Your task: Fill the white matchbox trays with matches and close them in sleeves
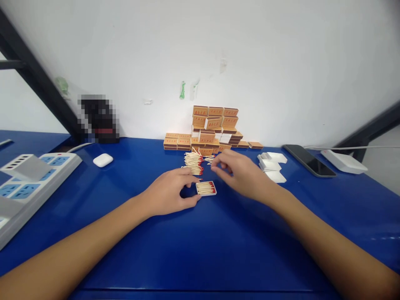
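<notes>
1. Tray of matches, 1 [208, 195]: small, white, on the blue table [193, 250], between the hands; matches lie side by side inside, red heads to the right.
2. Left hand [175, 189]: thumb and forefinger pinched on the tray's left end, 1 at each corner.
3. Right hand [240, 173]: raised beyond the tray, apart from the left; thumb and forefinger tips near each other beside the loose matches. Whether they grip a match cannot be told.
4. Match pile [192, 162]: just beyond the tray, heads mostly right; a smaller scatter [208, 159] lies beside it, near the right fingertips.
5. Matchboxes [199, 111]: orange, stacked behind the pile against the white wall [281, 62], closing off the far side; top row, 3 boxes. Lower block [177, 141] adjoining at left; 2 flat boxes at the right end.
6. White card pieces [275, 157]: stacked to the right of the right hand.
7. Phone [309, 160]: dark, lying flat; beyond it, a white box [343, 161] and cable [353, 147].
8. Power strip [71, 160]: far left, blue sockets, bulky white plug [26, 166] on top.
9. White case [103, 160]: rounded, between strip and matchboxes.
10. Dark object [100, 118]: against the wall, blurred.
</notes>
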Action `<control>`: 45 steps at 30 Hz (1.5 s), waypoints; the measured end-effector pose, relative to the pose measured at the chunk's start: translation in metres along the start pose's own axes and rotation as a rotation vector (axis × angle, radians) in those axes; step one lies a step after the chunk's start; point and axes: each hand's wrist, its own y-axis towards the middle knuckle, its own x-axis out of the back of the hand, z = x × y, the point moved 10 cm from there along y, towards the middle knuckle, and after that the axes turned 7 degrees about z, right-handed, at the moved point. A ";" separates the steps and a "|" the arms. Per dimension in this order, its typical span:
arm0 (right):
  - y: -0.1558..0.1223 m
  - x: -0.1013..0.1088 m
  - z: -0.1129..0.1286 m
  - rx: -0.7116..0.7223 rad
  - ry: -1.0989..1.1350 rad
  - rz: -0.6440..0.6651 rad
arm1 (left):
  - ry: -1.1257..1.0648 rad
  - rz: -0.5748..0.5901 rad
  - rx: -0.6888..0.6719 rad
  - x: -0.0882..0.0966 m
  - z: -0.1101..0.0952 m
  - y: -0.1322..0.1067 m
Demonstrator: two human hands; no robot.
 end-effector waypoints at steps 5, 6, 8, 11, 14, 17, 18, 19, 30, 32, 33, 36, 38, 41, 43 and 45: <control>0.012 -0.005 -0.040 -0.061 0.000 -0.012 | -0.011 -0.009 -0.003 -0.001 0.002 0.000; 0.015 -0.010 -0.044 -0.057 0.000 0.011 | -0.012 -0.008 -0.002 -0.001 0.002 0.000; 0.019 -0.018 -0.048 -0.066 -0.022 0.064 | -0.008 -0.003 0.000 -0.001 0.001 0.000; 0.022 -0.027 -0.052 -0.111 -0.062 0.126 | 0.003 0.005 0.006 -0.001 0.001 0.000; 0.021 -0.029 -0.049 -0.117 -0.084 0.169 | 0.000 0.016 0.007 -0.001 0.001 0.000; 0.015 -0.025 -0.040 -0.096 -0.096 0.206 | -0.012 0.012 0.003 -0.002 0.001 0.000; 0.012 -0.021 -0.035 -0.093 -0.090 0.207 | -0.013 0.007 0.003 -0.001 0.000 0.000; 0.009 -0.017 -0.029 -0.088 -0.074 0.202 | -0.014 0.003 0.002 -0.001 0.000 0.000; -0.006 -0.038 0.031 0.024 -0.166 0.285 | 0.011 0.016 0.006 -0.004 0.003 0.001; -0.005 -0.035 0.030 0.028 -0.158 0.256 | 0.006 0.019 0.011 -0.004 0.004 0.000; -0.005 -0.033 0.030 0.031 -0.140 0.243 | -0.001 0.018 0.014 -0.004 0.004 0.000; -0.007 -0.028 0.029 0.037 -0.069 0.250 | -0.010 0.016 0.017 -0.003 0.003 0.000; -0.008 -0.026 0.027 0.047 -0.014 0.265 | -0.006 0.020 0.019 -0.003 0.003 0.000; -0.003 -0.016 0.015 0.064 0.045 0.182 | -0.001 0.019 0.024 -0.002 0.003 0.000; 0.003 -0.006 -0.003 0.038 0.038 0.074 | 0.002 0.014 0.023 -0.002 0.003 0.000; 0.009 -0.001 -0.026 -0.018 0.007 -0.005 | 0.004 0.013 0.022 -0.002 0.003 0.000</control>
